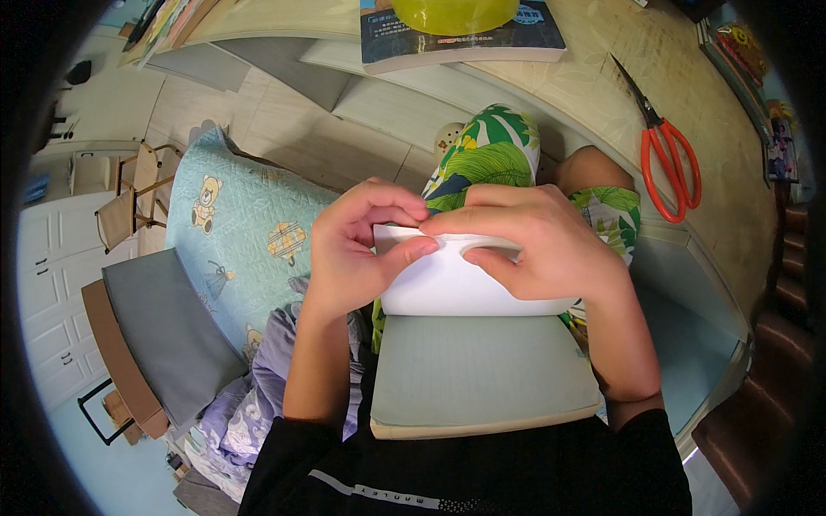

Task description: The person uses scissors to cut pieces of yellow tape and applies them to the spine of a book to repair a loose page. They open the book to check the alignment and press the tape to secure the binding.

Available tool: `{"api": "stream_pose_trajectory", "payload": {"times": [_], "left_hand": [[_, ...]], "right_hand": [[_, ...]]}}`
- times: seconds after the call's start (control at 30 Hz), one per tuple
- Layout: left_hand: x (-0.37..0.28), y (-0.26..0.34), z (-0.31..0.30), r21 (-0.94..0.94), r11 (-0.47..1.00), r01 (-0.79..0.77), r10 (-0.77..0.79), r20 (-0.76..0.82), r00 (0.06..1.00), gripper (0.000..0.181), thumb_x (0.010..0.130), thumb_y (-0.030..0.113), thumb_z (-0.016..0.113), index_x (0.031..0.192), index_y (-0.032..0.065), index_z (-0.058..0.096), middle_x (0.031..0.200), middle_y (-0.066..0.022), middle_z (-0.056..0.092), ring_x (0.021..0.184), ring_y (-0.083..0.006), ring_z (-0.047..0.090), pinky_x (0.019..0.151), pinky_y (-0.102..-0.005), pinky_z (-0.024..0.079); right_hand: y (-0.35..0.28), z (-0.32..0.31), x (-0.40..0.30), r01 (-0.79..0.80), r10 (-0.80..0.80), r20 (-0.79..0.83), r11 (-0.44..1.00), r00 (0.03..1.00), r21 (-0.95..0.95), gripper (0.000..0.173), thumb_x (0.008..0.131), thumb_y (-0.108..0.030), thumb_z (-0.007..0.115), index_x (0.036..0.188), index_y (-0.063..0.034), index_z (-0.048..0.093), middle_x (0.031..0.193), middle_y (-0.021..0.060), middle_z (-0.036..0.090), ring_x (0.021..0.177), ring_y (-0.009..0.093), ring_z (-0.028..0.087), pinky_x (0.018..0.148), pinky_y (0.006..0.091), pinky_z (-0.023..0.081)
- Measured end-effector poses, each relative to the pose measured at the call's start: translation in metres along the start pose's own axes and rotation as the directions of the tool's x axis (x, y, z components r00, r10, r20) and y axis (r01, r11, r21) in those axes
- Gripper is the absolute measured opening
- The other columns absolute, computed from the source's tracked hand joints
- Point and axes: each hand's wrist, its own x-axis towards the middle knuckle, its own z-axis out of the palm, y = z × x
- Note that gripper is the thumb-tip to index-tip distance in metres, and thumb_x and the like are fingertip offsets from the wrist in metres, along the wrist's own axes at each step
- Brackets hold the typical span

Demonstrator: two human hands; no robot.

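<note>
A sheet of white paper [452, 284] curves over in front of me, its far edge folded or rolled back. My left hand [361, 245] pinches that edge near its left end, thumb on the near side. My right hand [529, 238] grips the same edge further right, its index fingertip close to my left thumb. Under the paper, a thick book with a plain grey-green face [484, 367] rests on my lap against my black shirt. The paper's underside and some fingertips are hidden.
Red-handled scissors [671, 168] lie on the desk [561, 84] at the right, blades pointing away. A yellow-green container [455, 13] stands on a dark-covered book [413, 48] at the desk's edge. A bed with a teddy-bear quilt [251, 206] and a grey box [171, 335] are on the left.
</note>
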Motion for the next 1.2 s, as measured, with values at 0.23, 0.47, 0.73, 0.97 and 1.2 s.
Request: {"api": "stream_pose_trajectory", "payload": {"times": [0.23,0.47,0.73,0.97,1.2], "left_hand": [[0.001,-0.004,0.0,-0.029,0.999,0.029,-0.029,-0.003,1.0,0.039,0.069,-0.014,0.076,0.104,-0.0038,0.061,0.101,-0.0098,0.063,0.094,-0.0163,0.065,0.081,-0.0244,0.053],[0.008,0.002,-0.003,0.058,0.99,0.13,-0.138,0.153,0.978,0.033,0.075,-0.01,0.071,0.107,-0.0014,0.065,0.103,-0.0099,0.068,0.092,-0.0152,0.065,0.081,-0.0276,0.053],[0.034,0.01,-0.009,0.263,0.953,0.154,-0.25,0.39,0.886,0.037,0.077,-0.008,0.068,0.113,-0.003,0.064,0.104,-0.0079,0.067,0.089,-0.0124,0.062,0.082,-0.026,0.049],[0.049,-0.011,-0.02,0.09,0.927,0.364,-0.365,0.439,0.821,0.035,0.076,-0.004,0.071,0.111,-0.0006,0.065,0.094,-0.0012,0.063,0.085,-0.0087,0.059,0.075,-0.0228,0.047],[0.067,-0.023,-0.021,0.319,0.882,0.346,-0.465,0.477,0.746,0.024,0.075,0.004,0.078,0.096,0.0011,0.069,0.08,0.0009,0.062,0.075,-0.006,0.056,0.066,-0.0211,0.045]], "right_hand": [[0.008,0.005,-0.007,0.015,-0.014,-0.108,1.0,0.994,0.007,0.045,0.07,0.003,0.07,0.112,-0.0116,0.068,0.082,0.0079,0.062,0.068,0.027,0.06,0.058,0.0336,0.047],[0.027,0.0,-0.027,0.001,0.021,-0.141,0.989,0.99,0.15,0.04,0.069,0.006,0.073,0.107,-0.0046,0.069,0.084,0.0092,0.066,0.072,0.022,0.062,0.064,0.03,0.048],[0.029,-0.002,-0.033,-0.19,0.226,-0.114,0.946,0.967,0.264,0.023,0.073,-0.002,0.077,0.094,-0.0029,0.067,0.08,0.0033,0.065,0.069,0.009,0.056,0.061,0.0243,0.043],[0.045,-0.004,-0.022,-0.28,0.316,-0.072,0.909,0.946,0.307,0.018,0.074,-0.003,0.076,0.089,-0.0027,0.067,0.074,0.0003,0.062,0.064,0.005,0.051,0.057,0.023,0.04],[0.068,0.01,-0.002,-0.319,0.347,-0.023,0.885,0.938,0.338,0.016,0.076,0.0,0.074,0.091,-0.0033,0.068,0.072,-0.001,0.059,0.063,0.004,0.048,0.056,0.0212,0.039]]}}
